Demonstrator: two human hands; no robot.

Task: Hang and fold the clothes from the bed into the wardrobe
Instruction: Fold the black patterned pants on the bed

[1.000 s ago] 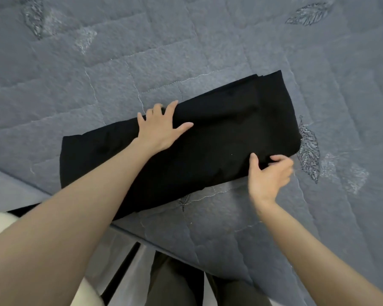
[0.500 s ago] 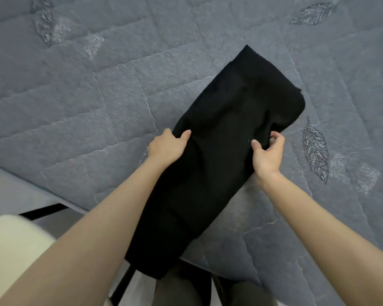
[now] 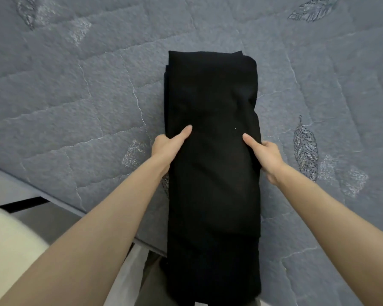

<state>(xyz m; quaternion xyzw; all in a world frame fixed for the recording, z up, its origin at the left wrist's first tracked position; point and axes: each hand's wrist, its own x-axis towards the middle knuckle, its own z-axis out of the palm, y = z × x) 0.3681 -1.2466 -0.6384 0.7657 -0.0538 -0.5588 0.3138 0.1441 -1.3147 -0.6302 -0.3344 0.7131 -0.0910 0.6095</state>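
**Grip on both sides of the garment (image 3: 212,173)**

We look down on a grey quilt (image 3: 75,107) stitched with leaf shapes. Pale floor (image 3: 128,274) shows past its near edge. The folded black garment lies lengthwise on the quilt, with its near end hanging over that edge. Our left hand (image 3: 166,146) grips its left side and our right hand (image 3: 265,153) its right, thumbs on top and fingers hidden beneath.

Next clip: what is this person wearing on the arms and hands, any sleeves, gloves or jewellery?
The left arm and right arm are bare to the frame edge; no sleeve shows. The left grip and right grip are ungloved hands, with no ring, watch, bracelet or marking visible.
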